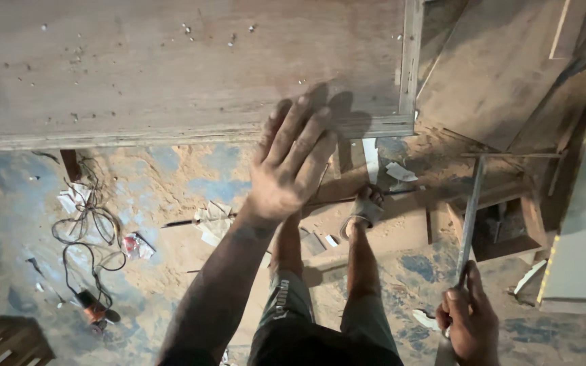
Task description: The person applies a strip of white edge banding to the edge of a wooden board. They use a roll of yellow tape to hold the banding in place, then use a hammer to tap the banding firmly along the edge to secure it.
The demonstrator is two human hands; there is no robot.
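View from above a standing person: the left hand [291,163] lies flat and spread, fingers splayed, on the near edge of a large dust-speckled brown plywood panel [171,68], gripping nothing — it only presses down. The right hand [468,322] is closed around the lower end of a long grey metal T-square [473,210], whose crossbar sits level near the panel's right corner, apart from it. A narrow pale wooden edging strip [410,61] runs along the panel's right side. Likely hazards: the panel could slip or tip under the one-handed press, since its near edge overhangs the sawdust-covered floor [171,183]; the sandalled foot [364,210] stands just below that edge. A tangled black power cable [83,230] with an orange tool lies to the left, a trip risk if the person steps that way. Open room is mostly left of the legs; scrap boards and an open wooden box [503,227] crowd the right.
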